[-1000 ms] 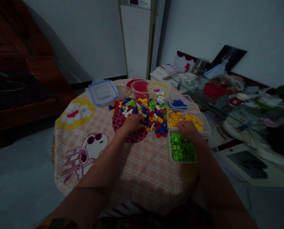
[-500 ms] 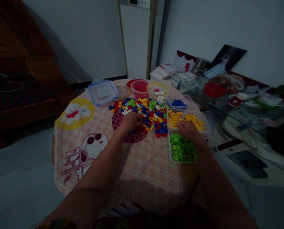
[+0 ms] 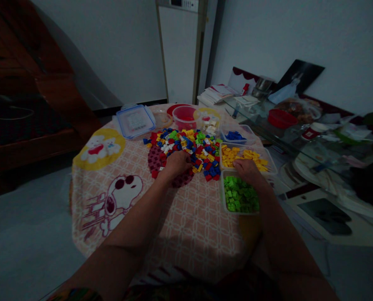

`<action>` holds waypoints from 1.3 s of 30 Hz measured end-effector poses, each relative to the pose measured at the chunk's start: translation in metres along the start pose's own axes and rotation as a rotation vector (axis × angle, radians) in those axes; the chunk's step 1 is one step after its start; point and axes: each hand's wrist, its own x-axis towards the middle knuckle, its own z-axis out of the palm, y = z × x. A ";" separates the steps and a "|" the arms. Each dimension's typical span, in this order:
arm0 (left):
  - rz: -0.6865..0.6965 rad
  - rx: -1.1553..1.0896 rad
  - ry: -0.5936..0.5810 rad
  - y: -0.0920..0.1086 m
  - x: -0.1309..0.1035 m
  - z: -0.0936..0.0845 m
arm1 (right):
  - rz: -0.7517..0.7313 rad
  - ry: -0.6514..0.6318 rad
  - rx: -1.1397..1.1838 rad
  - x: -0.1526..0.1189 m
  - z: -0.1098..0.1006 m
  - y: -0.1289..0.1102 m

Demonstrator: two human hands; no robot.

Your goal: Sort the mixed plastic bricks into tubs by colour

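My left hand reaches over the near side of a mixed pile of toy building bricks, its fingers curled down among them. What those fingers hold, if anything, is hidden. My right hand is closed at the near edge of a clear box of yellow bricks; anything in its fingers is too small to make out. Right below that hand stands a box of green bricks. Behind the yellow ones, another clear box holds blue bricks.
A pink-red tub and some white bricks are at the table's far side. A blue-rimmed lid lies at the back left. A patterned cloth covers the table. To the right, a cluttered glass table stands close by.
My left hand has shifted slightly right across the pile, uncovering white and red bricks on its left. The right hand stays almost where it was by the yellow bricks.
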 end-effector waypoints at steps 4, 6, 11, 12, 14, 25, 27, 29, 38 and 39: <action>0.004 -0.099 0.039 -0.004 0.003 -0.002 | 0.009 -0.001 -0.017 -0.001 -0.001 -0.003; 0.014 -0.200 0.102 -0.003 0.003 -0.004 | 0.013 0.005 -0.032 -0.002 -0.002 -0.005; 0.091 -0.583 0.190 0.027 0.001 0.005 | 0.010 -0.003 -0.020 -0.002 -0.002 -0.006; 0.118 -0.649 0.178 0.036 0.000 0.011 | 0.010 -0.007 -0.017 -0.001 -0.002 -0.006; 0.149 -0.802 0.151 0.056 0.001 0.024 | 0.015 -0.013 -0.016 -0.001 -0.002 -0.006; 0.128 -1.177 0.097 0.072 0.011 0.038 | 0.004 -0.001 -0.023 -0.001 0.000 -0.003; 0.117 -0.999 0.147 0.055 0.010 0.026 | 0.016 -0.004 -0.023 -0.001 0.001 -0.002; 0.115 -0.833 0.160 0.039 0.007 0.015 | 0.017 -0.004 -0.019 -0.001 0.001 -0.002; 0.086 -0.104 0.004 0.013 -0.005 -0.005 | 0.008 0.001 -0.015 -0.001 -0.001 -0.001; 0.091 -0.077 -0.024 0.014 -0.006 -0.005 | 0.014 -0.002 -0.014 -0.001 -0.001 -0.002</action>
